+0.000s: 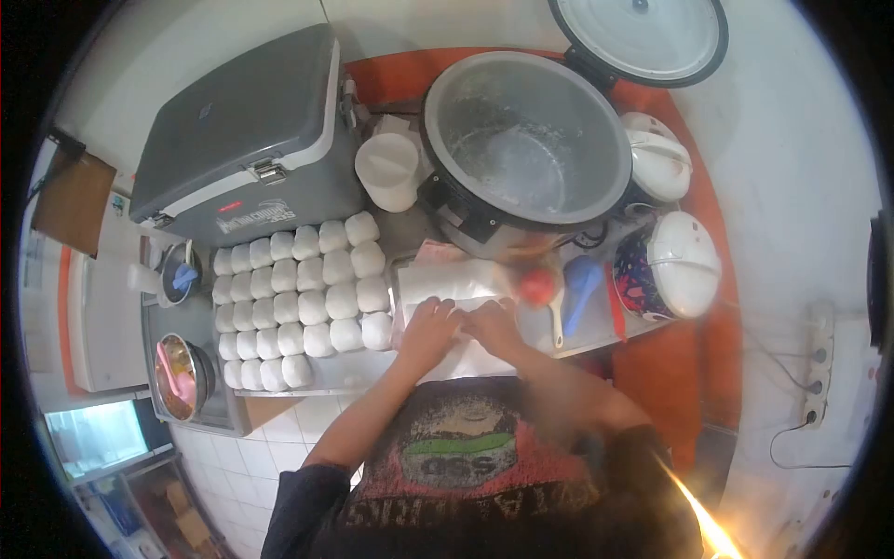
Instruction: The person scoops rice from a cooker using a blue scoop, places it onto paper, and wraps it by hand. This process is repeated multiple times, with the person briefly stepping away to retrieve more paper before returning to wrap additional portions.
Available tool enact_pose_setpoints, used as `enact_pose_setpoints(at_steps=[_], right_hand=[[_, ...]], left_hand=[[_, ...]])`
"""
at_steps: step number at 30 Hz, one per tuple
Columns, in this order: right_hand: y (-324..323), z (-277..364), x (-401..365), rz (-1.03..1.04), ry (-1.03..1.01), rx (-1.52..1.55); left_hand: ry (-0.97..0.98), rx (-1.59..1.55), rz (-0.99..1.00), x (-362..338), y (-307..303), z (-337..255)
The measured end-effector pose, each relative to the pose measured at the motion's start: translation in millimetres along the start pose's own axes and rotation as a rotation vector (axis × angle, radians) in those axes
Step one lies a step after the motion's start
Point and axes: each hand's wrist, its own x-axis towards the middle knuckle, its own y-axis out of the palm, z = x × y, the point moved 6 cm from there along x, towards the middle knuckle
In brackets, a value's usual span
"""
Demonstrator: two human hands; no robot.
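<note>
White paper sheets point(452, 277) lie in front of me at the front edge of the counter. My left hand point(431, 328) is on the near part of the paper, its fingers bent and closed on it. Close beside it, my right hand point(494, 328) also grips the paper with curled fingers. The hands nearly meet, and whatever is under them is hidden. To the left stand several rows of rounded white bundles point(311, 274). Right of the paper are a red round thing point(536, 286), a pale-handled spoon point(558, 319) and a blue rice paddle point(583, 291).
A large open rice cooker point(521, 177) stands behind the paper, its lid point(643, 37) raised. Nearby are a grey cooler box point(247, 140), a white tub point(387, 172) and two white-lidded containers, one patterned point(643, 270). At left sits a metal bowl point(200, 373) with a pink utensil.
</note>
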Motion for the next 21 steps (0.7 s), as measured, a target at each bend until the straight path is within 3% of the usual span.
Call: enact_pose_setpoints(at_steps=[3, 9, 12, 15, 16, 18, 21], right_hand=[[13.9, -22.0, 19.1, 0.007, -0.111, 0.092], [28.9, -70.1, 16.9, -0.031, 0.059, 0.096], [12.3, -63.1, 10.4, -0.232, 0.062, 0.077], [4.7, -50.0, 7.1, -0.406, 0.034, -0.038], [8.6, -48.9, 6.6, -0.427, 0.047, -0.071], [22.5, -50.3, 10.9, -0.359, 0.136, -0.126], [21.6, -45.4, 18.3, -0.116, 0.357, -0.056]], left_hand=[[-0.005, -0.213, 0.26, -9.2, 64.5, 39.5], [-0.33, -0.315, 0.335, -21.0, 67.5, 68.9], [-0.282, -0.216, 0.309, -24.4, 60.5, 81.5], [-0.281, -0.216, -0.068, -22.2, 36.0, 79.2], [-0.309, -0.253, -0.083, -24.1, 41.0, 80.9], [-0.365, -0.326, -0.114, -27.5, 54.4, 83.7], [-0.724, -0.332, 0.193, -37.5, 72.9, 85.4]])
